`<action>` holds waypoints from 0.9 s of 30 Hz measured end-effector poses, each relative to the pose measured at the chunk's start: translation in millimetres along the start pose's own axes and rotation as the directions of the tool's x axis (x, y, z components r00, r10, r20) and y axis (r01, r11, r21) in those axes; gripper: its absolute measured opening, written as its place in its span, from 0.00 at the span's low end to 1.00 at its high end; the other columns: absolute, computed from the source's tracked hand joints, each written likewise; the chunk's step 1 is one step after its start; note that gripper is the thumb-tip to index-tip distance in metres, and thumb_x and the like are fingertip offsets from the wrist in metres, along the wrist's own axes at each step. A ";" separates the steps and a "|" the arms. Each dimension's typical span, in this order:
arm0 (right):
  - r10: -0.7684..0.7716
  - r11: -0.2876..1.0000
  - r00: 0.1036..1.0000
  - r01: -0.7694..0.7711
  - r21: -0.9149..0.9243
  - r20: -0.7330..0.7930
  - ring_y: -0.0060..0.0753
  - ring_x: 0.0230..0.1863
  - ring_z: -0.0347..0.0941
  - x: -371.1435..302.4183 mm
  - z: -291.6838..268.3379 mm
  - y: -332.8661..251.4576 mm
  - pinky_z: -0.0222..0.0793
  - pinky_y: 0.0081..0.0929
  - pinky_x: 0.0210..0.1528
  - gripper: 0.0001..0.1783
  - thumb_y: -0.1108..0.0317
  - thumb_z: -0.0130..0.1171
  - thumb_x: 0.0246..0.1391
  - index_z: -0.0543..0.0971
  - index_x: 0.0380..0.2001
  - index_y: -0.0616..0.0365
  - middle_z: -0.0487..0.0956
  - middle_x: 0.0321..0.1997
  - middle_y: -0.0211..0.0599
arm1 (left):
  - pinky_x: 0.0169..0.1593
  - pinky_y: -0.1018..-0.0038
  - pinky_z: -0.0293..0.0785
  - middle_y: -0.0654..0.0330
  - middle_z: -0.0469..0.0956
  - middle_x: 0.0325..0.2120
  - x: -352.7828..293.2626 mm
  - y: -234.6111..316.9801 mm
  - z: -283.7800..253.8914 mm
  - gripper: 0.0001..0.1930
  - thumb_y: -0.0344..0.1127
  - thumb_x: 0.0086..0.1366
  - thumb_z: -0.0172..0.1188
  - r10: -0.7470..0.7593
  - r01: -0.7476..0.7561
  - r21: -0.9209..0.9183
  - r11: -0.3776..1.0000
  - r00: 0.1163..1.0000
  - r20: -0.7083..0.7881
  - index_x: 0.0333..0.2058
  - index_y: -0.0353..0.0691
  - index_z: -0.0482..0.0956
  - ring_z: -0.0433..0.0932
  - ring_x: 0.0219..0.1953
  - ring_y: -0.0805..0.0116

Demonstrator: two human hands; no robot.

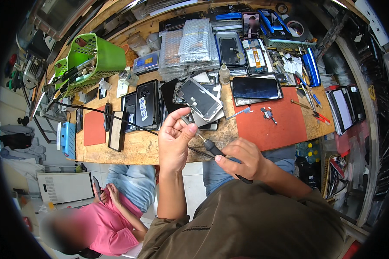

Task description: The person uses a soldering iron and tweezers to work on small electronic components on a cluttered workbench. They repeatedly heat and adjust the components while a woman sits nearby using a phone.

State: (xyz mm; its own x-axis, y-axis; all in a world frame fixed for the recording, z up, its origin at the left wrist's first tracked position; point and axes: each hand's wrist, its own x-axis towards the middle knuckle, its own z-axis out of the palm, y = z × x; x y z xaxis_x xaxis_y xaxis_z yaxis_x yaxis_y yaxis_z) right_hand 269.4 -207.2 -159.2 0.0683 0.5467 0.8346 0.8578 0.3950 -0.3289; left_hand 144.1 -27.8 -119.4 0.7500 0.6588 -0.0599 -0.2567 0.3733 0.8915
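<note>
Right between the two hands, a soldering-iron-like tool [212, 147] slants over the front edge of the wooden bench [138, 154], its black handle toward the right hand [245, 159] and its metal end toward the left hand [173, 139]. The right fingers curl around the handle, thumb laid along it, and the handle's rear end pokes out below them. The left thumb and forefinger are pinched together on the slim metal end, which lies between their tips. Just beyond the left fingertips rests a phone panel [200, 100] on a pile of parts. To the right, a red mat [287, 129] carries a small component [269, 115] and, at its far edge, a dark-screened phone [255, 87]. A green basket [113, 56] stands far left.
</note>
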 end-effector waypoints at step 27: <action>-0.057 0.995 0.998 0.057 -0.081 -0.002 0.33 0.37 0.79 -0.8 -0.7 6.0 0.76 0.29 0.36 0.18 0.71 0.68 0.57 0.82 0.51 0.50 0.78 0.40 0.34 | 0.49 0.76 0.79 0.57 0.86 0.39 -0.2 12.3 5.6 0.27 0.28 0.70 0.70 -0.023 0.017 0.111 0.994 0.998 0.052 0.64 0.29 0.72 0.83 0.40 0.73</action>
State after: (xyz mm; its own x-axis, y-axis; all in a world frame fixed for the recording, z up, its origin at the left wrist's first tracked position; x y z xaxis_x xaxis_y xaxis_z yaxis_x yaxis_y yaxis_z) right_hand 274.8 -205.8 -161.6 0.0200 0.5218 0.8528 0.8985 0.3647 -0.2442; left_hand 144.2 -27.0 -105.9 0.7865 0.6150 -0.0568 -0.1747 0.3097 0.9346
